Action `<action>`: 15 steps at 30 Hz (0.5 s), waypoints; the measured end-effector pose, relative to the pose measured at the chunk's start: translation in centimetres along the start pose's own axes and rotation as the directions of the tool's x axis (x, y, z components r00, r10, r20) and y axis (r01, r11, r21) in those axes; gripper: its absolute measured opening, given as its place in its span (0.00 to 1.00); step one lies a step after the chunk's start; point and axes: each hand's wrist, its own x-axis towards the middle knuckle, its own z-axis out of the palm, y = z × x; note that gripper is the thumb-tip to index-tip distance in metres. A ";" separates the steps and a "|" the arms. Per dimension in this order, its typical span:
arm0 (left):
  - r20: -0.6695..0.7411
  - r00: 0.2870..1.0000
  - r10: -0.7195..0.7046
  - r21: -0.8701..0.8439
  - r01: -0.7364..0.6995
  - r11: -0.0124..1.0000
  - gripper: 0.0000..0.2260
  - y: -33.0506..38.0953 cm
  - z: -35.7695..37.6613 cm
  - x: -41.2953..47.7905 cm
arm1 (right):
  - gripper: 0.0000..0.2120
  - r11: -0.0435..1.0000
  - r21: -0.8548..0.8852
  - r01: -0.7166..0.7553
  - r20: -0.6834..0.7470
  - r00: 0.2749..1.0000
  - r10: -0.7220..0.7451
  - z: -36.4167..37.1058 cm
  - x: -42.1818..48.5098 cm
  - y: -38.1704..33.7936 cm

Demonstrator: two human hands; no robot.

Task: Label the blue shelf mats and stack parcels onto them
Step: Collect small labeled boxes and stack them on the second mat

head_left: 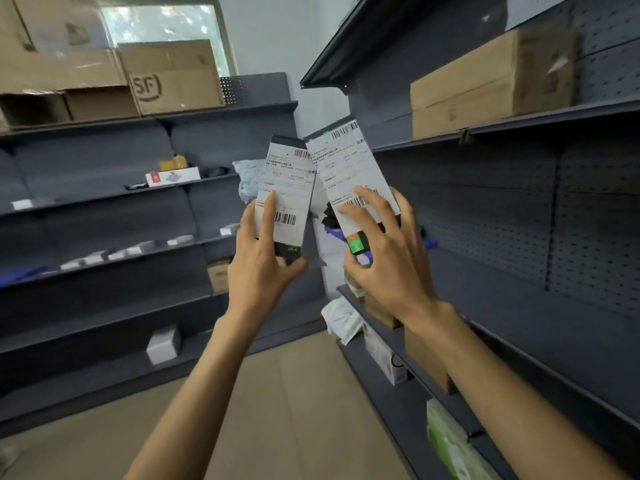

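I hold two slim dark parcels upright at chest height, each faced with a white shipping label and barcodes. My left hand [261, 263] grips the left parcel [289, 188] from below, index finger lying on its label. My right hand [388, 258] grips the right parcel [348, 168], fingers spread over its lower label above a green and orange patch. The parcels' upper corners almost touch. A bit of blue mat [334, 233] shows on the shelf behind the right parcel, mostly hidden.
Dark grey shelving runs along the left wall [104, 258] and the right side [502, 129]. Large cardboard boxes [173, 77] sit on the top left shelf, one brown box [485, 84] on the upper right. Small parcels lie on lower shelves. The tan floor [294, 393] lies between.
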 end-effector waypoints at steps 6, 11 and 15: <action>0.033 0.995 -0.094 0.040 0.092 0.995 0.48 -8.6 7.0 -0.1 | 0.29 0.998 0.061 -0.002 0.079 0.997 -0.003 11.1 0.7 2.2; 0.108 0.983 -0.148 0.016 0.147 0.989 0.47 -13.5 16.3 2.1 | 0.29 0.999 0.042 -0.007 0.155 0.988 0.001 19.8 2.1 8.8; 0.165 0.975 -0.152 0.014 0.152 0.988 0.47 -15.8 25.1 6.8 | 0.28 0.999 0.020 -0.032 0.210 0.977 0.027 26.2 5.2 16.2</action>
